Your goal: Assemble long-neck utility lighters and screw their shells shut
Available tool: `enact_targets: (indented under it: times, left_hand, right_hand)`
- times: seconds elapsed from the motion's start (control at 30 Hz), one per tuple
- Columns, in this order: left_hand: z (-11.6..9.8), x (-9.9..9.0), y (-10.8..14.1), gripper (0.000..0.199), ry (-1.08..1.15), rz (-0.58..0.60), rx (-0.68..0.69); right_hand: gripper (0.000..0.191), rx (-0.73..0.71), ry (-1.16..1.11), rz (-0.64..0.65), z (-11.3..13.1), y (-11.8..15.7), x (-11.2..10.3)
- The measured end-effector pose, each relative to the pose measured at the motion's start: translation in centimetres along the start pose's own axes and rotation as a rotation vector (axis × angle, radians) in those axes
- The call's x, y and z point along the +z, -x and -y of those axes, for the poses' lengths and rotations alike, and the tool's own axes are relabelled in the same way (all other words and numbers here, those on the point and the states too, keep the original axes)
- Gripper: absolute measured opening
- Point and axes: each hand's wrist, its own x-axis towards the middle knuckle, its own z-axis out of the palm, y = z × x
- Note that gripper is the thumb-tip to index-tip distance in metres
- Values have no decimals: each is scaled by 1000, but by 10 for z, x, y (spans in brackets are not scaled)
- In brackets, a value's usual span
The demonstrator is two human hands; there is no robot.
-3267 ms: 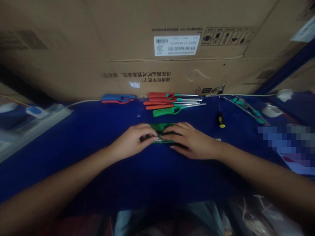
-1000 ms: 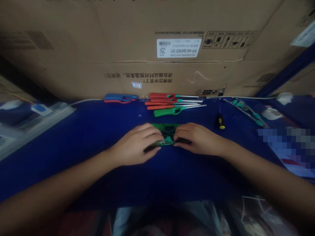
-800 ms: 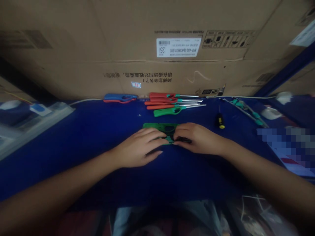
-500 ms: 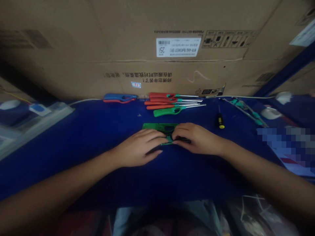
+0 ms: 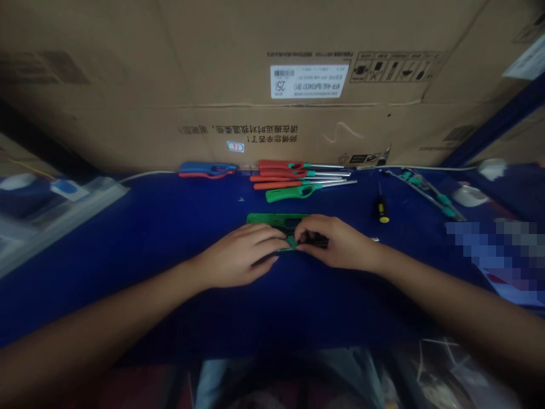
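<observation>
green casing (image 5: 267, 218) hidden by left hand (image 5: 240, 257) toward eight o'clock, pixelated patch (image 5: 483, 250) at three, label (image 5: 529, 57) cut off at two

- My left hand (image 5: 238, 255) and right hand (image 5: 334, 241) are bare.
- My left arm (image 5: 140, 301) and right arm (image 5: 447, 289) are bare too.
- My fingers (image 5: 266, 233) look long and thin.
- My wrists (image 5: 198, 271) are bare and smooth.

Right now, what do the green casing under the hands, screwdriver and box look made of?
Casing: probably moulded plastic, smooth green with shaped opening.
Screwdriver: likely plastic handle, black and yellow, finish unclear; thin shaft, perhaps metal.
Box: cardboard, matte brown, creased and printed.
</observation>
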Motion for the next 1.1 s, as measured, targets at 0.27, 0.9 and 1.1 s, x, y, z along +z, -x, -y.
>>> enact_targets:
  times: [0.27,0.9,1.1]
  left_hand:
    - [2,1,1,33,-19,-9,33]
    - [-2,1,-2,30,52,7,-16]
    - [-4,5,-3,30,110,-1,-76]
  right_hand:
    - [6,167,-166,27,2,-2,0]
    - [6,136,-190,24,2,-2,0]
    - [7,119,-188,27,2,-3,1]
